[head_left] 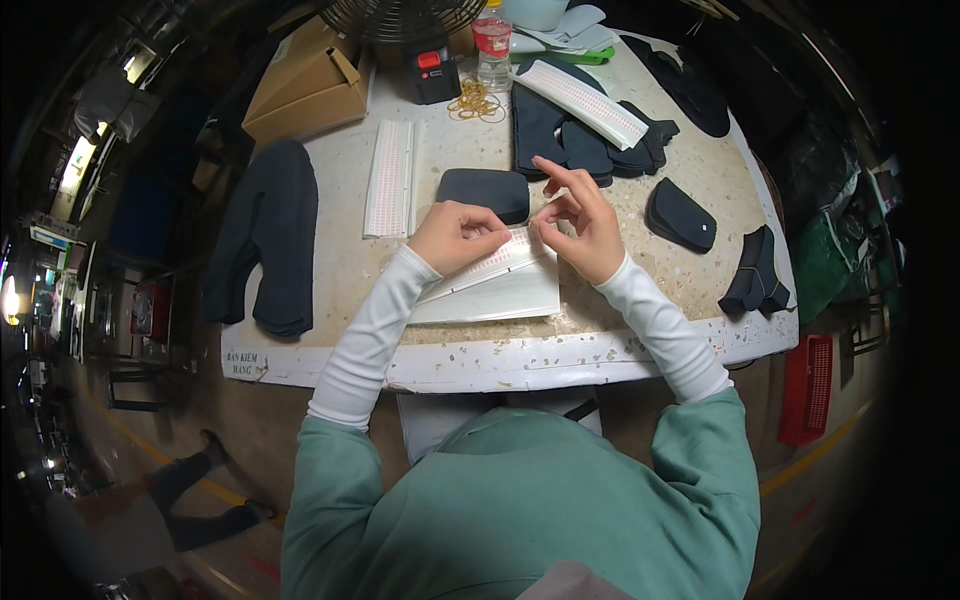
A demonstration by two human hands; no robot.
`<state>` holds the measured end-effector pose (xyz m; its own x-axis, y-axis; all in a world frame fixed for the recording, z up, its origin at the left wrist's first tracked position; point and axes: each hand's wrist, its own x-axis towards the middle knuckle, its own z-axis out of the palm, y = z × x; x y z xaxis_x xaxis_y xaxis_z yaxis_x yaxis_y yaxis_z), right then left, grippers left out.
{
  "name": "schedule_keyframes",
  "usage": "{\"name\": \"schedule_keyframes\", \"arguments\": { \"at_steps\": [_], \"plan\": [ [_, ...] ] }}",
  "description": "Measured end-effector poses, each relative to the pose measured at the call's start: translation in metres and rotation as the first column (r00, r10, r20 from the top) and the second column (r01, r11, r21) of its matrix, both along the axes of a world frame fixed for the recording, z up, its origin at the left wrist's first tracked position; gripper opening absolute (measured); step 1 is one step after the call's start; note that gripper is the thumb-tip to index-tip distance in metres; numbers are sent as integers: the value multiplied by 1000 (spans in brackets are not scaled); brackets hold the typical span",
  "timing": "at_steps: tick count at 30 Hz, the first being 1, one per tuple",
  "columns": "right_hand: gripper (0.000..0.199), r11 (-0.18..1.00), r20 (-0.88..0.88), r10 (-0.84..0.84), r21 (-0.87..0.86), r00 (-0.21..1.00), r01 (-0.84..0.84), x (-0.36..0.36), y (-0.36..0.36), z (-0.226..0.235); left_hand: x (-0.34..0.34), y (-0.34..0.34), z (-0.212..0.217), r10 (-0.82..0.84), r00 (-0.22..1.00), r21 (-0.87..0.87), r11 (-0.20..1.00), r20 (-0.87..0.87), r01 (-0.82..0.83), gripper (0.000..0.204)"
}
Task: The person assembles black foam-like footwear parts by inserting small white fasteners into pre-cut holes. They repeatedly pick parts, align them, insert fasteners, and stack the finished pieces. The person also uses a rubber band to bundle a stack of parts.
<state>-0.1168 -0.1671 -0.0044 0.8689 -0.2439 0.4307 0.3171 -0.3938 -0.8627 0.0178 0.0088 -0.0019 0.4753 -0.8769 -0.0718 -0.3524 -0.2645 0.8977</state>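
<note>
I see my left hand (pixel 455 235) curled into a loose fist, its fingers pinching the near end of a long white sticker strip with rows of small red marks (pixel 490 262). The strip lies slanted across a plain white backing sheet (pixel 500 298) at the front of the speckled pale stone counter (pixel 690 270). My right hand (pixel 585 230) hovers at the strip's far end, thumb and forefinger drawn together, apparently nipping something tiny I cannot make out; the other fingers are spread upward. A dark rounded fabric pad (pixel 484 193) lies just beyond both hands. Another white sticker sheet (pixel 390 178) rests further left.
</note>
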Motion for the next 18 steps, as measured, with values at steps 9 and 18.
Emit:
{"name": "schedule_keyframes", "arguments": {
  "at_steps": [9, 18],
  "plan": [
    [73, 889, 153, 138, -454, 979, -54, 1, 7, -4, -4, -2, -5, -19, 999, -20, 1000, 29, 20, 18],
    [71, 991, -68, 66, 118, 996, -58, 0, 9, -8, -2, -3, -9, -27, 1000, 47, 999, 15, 27, 20]
  ]
}}
